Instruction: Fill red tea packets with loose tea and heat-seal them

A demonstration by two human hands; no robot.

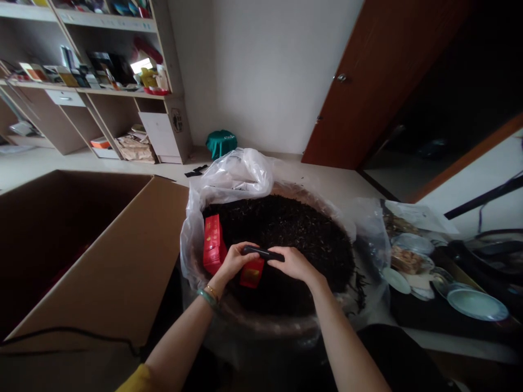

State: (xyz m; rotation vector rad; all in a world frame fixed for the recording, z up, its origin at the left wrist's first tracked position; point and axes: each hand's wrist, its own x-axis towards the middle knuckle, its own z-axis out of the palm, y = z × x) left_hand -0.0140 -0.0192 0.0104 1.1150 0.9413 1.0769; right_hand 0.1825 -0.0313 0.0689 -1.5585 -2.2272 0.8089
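My left hand (236,260) and my right hand (295,262) grip the two ends of a slim black object (263,253), which looks like a phone seen edge-on. They hold it level over a wide round container lined with clear plastic (190,231). Dark dried leaves, like loose tea (302,228), fill the container. Directly below my hands lies a small red packet (251,273) with a gold mark, partly covered by my fingers. To the left, a stack of red packets (212,245) rests on the leaves against the plastic.
An open cardboard box (134,261) stands close on the left, with a black cord (81,331) across its near side. On the right are lidded tubs (408,253) and a pale bowl (478,302). Behind are a green-covered stool (221,142), a shelf unit (161,133) and a brown door (368,81).
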